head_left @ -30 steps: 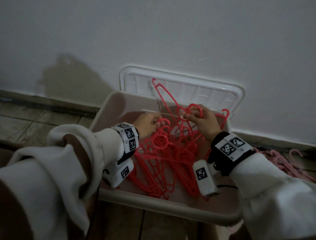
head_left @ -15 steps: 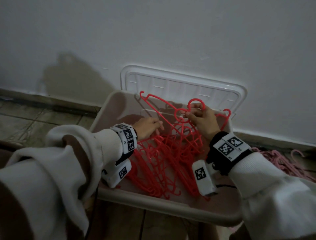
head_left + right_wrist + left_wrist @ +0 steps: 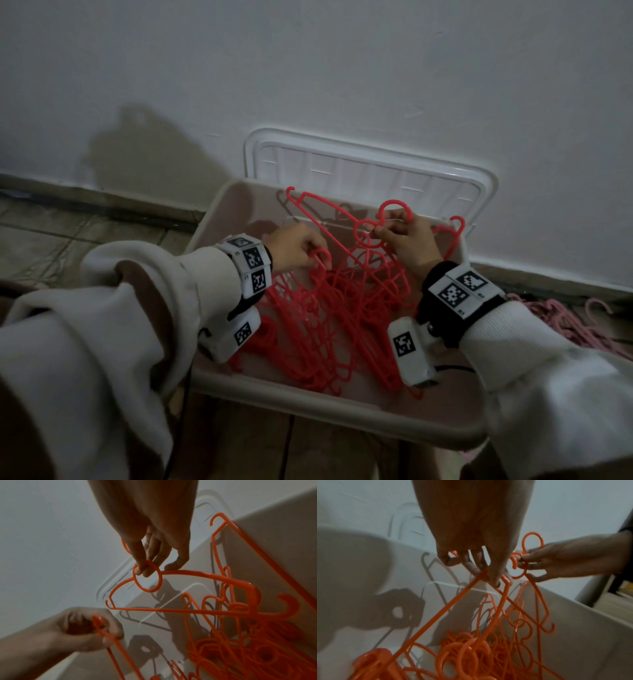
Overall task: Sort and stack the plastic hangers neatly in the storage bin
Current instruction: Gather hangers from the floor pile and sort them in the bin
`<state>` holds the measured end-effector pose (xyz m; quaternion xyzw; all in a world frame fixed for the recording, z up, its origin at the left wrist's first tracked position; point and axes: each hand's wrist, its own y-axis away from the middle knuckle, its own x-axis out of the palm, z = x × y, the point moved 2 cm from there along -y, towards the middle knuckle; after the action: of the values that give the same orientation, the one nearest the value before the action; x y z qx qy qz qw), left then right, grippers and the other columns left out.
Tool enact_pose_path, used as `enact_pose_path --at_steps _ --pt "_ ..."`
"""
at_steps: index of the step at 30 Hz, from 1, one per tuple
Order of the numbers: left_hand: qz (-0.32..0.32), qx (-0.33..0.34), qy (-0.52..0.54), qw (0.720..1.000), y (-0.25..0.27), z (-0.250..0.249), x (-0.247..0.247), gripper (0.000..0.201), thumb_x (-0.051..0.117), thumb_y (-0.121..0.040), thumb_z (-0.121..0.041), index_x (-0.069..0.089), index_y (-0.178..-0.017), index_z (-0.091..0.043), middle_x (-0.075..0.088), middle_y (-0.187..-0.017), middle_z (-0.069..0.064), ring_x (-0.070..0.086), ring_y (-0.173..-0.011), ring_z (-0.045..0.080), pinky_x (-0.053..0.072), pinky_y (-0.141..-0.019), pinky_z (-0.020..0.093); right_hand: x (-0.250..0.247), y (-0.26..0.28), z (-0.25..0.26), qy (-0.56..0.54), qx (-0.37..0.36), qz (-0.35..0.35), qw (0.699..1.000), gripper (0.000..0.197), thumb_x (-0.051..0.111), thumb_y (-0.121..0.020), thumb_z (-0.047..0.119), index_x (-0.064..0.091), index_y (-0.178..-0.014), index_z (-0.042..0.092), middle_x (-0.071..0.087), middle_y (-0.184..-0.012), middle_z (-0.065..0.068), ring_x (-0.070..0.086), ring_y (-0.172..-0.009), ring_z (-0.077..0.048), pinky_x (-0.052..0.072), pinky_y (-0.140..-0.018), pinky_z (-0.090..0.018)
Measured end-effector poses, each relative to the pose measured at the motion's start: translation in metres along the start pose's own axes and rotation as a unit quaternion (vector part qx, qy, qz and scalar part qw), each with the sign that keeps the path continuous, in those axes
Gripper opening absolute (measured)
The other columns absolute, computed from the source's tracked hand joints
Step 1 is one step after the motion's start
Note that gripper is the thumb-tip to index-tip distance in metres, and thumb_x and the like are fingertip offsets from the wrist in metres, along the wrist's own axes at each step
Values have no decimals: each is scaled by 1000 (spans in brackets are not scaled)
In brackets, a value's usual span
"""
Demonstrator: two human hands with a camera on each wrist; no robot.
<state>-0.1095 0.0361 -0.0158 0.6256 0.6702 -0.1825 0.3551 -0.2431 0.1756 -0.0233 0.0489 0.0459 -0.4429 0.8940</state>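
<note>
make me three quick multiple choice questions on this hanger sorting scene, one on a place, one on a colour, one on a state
1. Where does the white plastic bin lid stand?
A. flat on the floor
B. upright against the wall behind the beige storage bin
C. closed on the bin

2. What colour are the plastic hangers in the bin?
A. red
B. blue
C. green

3. What is the right hand doing?
A. resting open on the bin rim
B. hanging idle
C. pinching the lifted red hanger near its hook

Answers:
1 B, the lid leans on the wall beyond the bin's far edge.
2 A, the tangled pile shows red.
3 C, the fingertips close on the ring below the hook.
</note>
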Motion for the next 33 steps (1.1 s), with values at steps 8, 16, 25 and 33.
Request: enact_pose_path --at_steps 8,16,25,33 --pt "-111 2 109 988 -2 -2 -29 19 78 -70 -5 74 -88 -2 68 -70 1 58 -55 -9 40 -58 3 2 4 3 3 23 20 1000 33 49 -86 -14 42 -73 16 51 -47 3 57 -42 3 42 -44 -8" --pt "-74 5 -83 994 6 5 -37 22 54 -92 -12 68 -108 -7 66 -102 10 58 -90 15 36 -75 17 3 2 -15 148 60 65 985 31 51 -84 -12 55 -74 17 55 -66 -4 51 -41 1 40 -56 -26" --pt "4 -71 -222 972 13 1 -35 31 47 -90 -8 58 -118 -14 64 -111 8 60 -104 25 44 -86 29 24 9 -10 326 10 112 939 21 57 -81 -6 67 -99 -3 58 -84 -4 56 -71 -6 37 -57 -4" --pt "-71 -75 -196 975 30 6 -53 26 50 -89 -15 70 -104 -19 71 -99 6 62 -86 20 43 -79 23 55 5 -20 434 7 153 888 31 68 -80 17 64 -110 13 69 -100 -9 63 -98 -23 40 -74 -21"
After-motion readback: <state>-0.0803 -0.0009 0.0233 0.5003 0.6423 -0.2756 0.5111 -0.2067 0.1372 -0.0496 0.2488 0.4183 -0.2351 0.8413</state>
